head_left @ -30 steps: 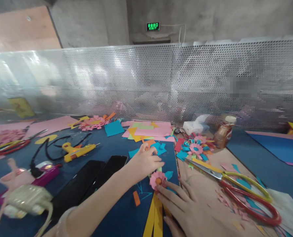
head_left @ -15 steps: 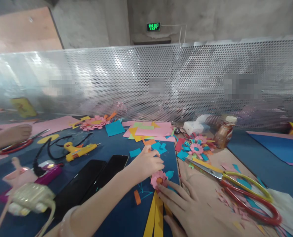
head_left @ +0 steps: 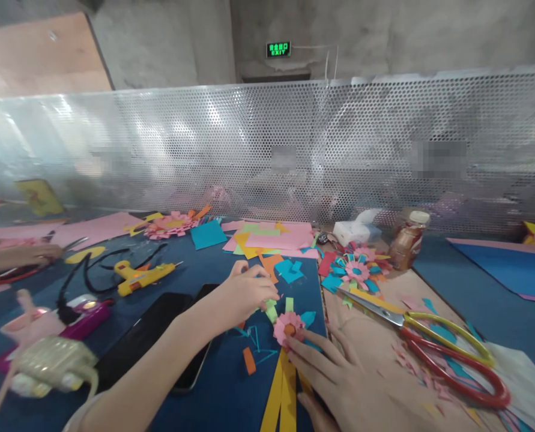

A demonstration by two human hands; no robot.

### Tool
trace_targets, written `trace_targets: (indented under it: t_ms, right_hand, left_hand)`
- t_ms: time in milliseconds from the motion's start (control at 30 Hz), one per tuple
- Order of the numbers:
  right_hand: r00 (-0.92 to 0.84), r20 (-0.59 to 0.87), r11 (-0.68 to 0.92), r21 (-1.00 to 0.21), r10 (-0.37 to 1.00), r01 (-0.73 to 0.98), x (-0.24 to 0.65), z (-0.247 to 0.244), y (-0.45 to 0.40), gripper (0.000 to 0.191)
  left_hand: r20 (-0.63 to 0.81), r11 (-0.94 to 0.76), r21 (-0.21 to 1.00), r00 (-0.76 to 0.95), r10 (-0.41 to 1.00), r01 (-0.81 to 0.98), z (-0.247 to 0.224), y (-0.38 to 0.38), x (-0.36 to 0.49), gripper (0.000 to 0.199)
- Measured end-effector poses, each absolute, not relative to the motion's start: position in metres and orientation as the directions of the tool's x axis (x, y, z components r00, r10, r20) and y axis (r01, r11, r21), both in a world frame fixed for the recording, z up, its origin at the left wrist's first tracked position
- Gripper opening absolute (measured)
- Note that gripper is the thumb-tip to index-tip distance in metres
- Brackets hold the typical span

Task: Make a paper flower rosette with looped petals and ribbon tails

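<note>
A pink paper flower [head_left: 289, 327] with an orange centre lies on the dark blue table, with yellow paper strips [head_left: 281, 384] running from it toward me. My right hand [head_left: 339, 372] rests flat, fingers stretched out, its fingertips touching the flower's lower right edge. Left of the flower, my left hand [head_left: 248, 293] is closed with its fingertips on a small green paper strip [head_left: 271, 310]. A second green piece [head_left: 289, 304] pokes out behind the flower, and a blue paper piece [head_left: 308, 318] shows at its right.
Open scissors [head_left: 402, 321] lie on the right over paper scraps. A yellow glue gun [head_left: 145, 276], dark phones [head_left: 145, 336] and a purple power strip [head_left: 87, 318] are on the left. Finished paper flowers [head_left: 356, 271], a bottle [head_left: 409, 240] and coloured paper [head_left: 278, 238] lie farther back. Another person's hand [head_left: 24, 258] is at far left.
My left hand has moved left and slightly down from above the flower, and green paper pieces now show. My right hand stays at the flower. The other person's hand has shifted.
</note>
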State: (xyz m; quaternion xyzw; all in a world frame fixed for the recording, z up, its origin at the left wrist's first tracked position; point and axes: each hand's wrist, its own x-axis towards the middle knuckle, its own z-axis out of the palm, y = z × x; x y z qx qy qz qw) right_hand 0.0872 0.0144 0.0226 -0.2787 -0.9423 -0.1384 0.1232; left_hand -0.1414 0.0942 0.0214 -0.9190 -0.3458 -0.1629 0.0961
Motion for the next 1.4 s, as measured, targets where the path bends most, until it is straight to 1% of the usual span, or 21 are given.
trace_targets:
  t_ms: [133, 300, 467, 700, 800, 900, 1000, 1067, 1167, 1267, 1300, 1333, 1400]
  right_hand:
    - [-0.816, 0.315, 0.808, 0.194, 0.485, 0.556, 0.088, 0.021, 0.014, 0.036]
    - [-0.806, 0.355, 0.802, 0.204, 0.474, 0.562, 0.089, 0.021, 0.013, 0.035]
    - [-0.813, 0.333, 0.796, 0.229, 0.477, 0.561, 0.089, 0.023, 0.012, 0.035]
    - [-0.822, 0.242, 0.804, 0.195, 0.516, 0.562, 0.086, 0.026, 0.013, 0.038]
    - [-0.819, 0.241, 0.804, 0.184, 0.521, 0.565, 0.086, 0.024, 0.013, 0.038]
    - [-0.819, 0.268, 0.806, 0.187, 0.508, 0.562, 0.086, 0.022, 0.015, 0.038]
    - [-0.812, 0.319, 0.808, 0.184, 0.489, 0.559, 0.088, 0.023, 0.012, 0.038]
    - [-0.798, 0.363, 0.81, 0.166, 0.48, 0.563, 0.089, 0.027, 0.008, 0.037]
    - [-0.739, 0.457, 0.807, 0.075, 0.495, 0.586, 0.09, 0.036, 0.006, 0.034]
    - [-0.68, 0.536, 0.817, -0.034, 0.501, 0.575, 0.08, 0.044, 0.028, 0.027]
    - [-0.689, 0.5, 0.81, -0.044, 0.525, 0.585, 0.073, 0.046, 0.042, 0.026]
    - [-0.72, 0.464, 0.818, -0.019, 0.516, 0.574, 0.065, 0.049, 0.059, 0.025]
    - [-0.83, 0.284, 0.852, 0.071, 0.481, 0.518, 0.048, 0.055, 0.097, 0.027]
  left_hand:
    - [0.336, -0.752, -0.032, 0.716, 0.612, 0.658, 0.017, 0.092, -0.141, 0.007]
    - [0.323, -0.74, -0.04, 0.709, 0.627, 0.672, 0.01, 0.093, -0.138, 0.013]
    - [0.314, -0.742, -0.044, 0.715, 0.625, 0.669, 0.007, 0.096, -0.138, 0.017]
    - [0.305, -0.742, -0.026, 0.712, 0.632, 0.67, 0.008, 0.094, -0.135, 0.014]
    - [0.303, -0.737, -0.016, 0.706, 0.641, 0.676, 0.012, 0.092, -0.135, 0.012]
    - [0.31, -0.72, -0.002, 0.685, 0.66, 0.694, 0.023, 0.09, -0.143, 0.006]
    - [0.331, -0.637, 0.011, 0.598, 0.73, 0.771, 0.035, 0.091, -0.155, 0.011]
    - [0.314, -0.577, 0.008, 0.546, 0.776, 0.816, 0.038, 0.094, -0.161, 0.013]
    - [0.301, -0.55, 0.006, 0.523, 0.797, 0.835, 0.036, 0.097, -0.163, 0.012]
    - [0.307, -0.565, 0.001, 0.537, 0.786, 0.825, 0.029, 0.099, -0.157, 0.011]
    - [0.305, -0.574, -0.008, 0.548, 0.779, 0.819, 0.026, 0.1, -0.156, 0.012]
    - [0.303, -0.583, -0.018, 0.56, 0.771, 0.813, 0.024, 0.101, -0.155, 0.015]
    - [0.298, -0.596, -0.043, 0.579, 0.759, 0.802, 0.02, 0.102, -0.154, 0.017]
